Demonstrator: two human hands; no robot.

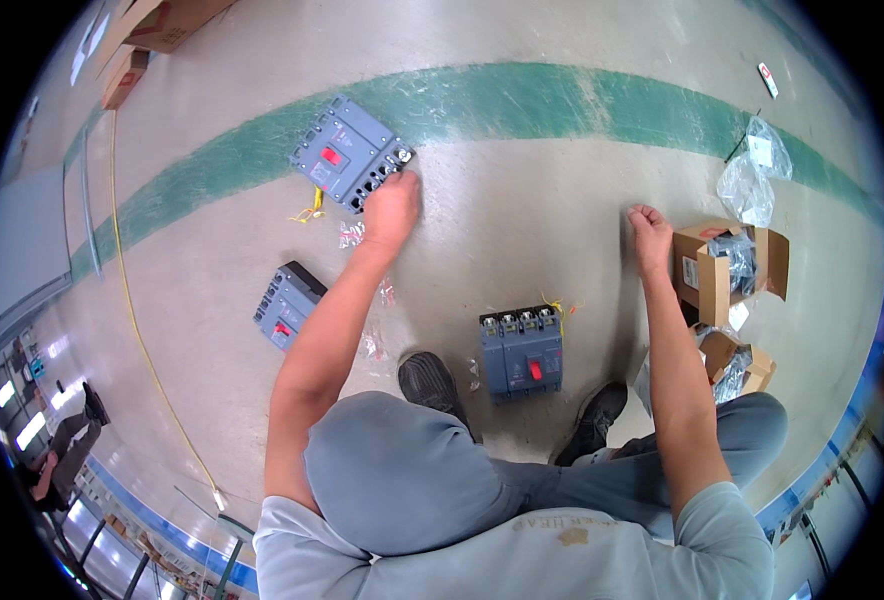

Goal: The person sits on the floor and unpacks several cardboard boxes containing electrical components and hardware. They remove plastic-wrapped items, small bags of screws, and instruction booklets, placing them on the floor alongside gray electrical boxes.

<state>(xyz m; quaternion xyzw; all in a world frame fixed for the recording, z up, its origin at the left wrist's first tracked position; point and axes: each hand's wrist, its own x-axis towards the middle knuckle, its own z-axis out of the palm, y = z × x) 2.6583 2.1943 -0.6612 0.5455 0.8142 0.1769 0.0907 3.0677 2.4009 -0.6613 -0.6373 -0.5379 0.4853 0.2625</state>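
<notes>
Three grey moulded-case circuit breakers with red toggles lie on the floor. My left hand [392,212] is closed at the terminal end of the far circuit breaker [347,150], which lies turned at an angle across the green stripe. Its fingertips are partly hidden, so what they pinch cannot be made out. Off to the right, above the bare floor, my right hand [650,240] has its fingertips pressed together; anything between them is too small to name. A second breaker [522,360] sits between my shoes, terminals facing away. The third breaker [290,305] lies beside my left forearm.
Small clear bags of red parts [351,235] and a yellow tie [312,206] lie near the far breaker. Opened cardboard boxes [702,285] with plastic wrapping stand at right, near clear plastic bags [747,190]. A yellow cord [147,330] runs along the left.
</notes>
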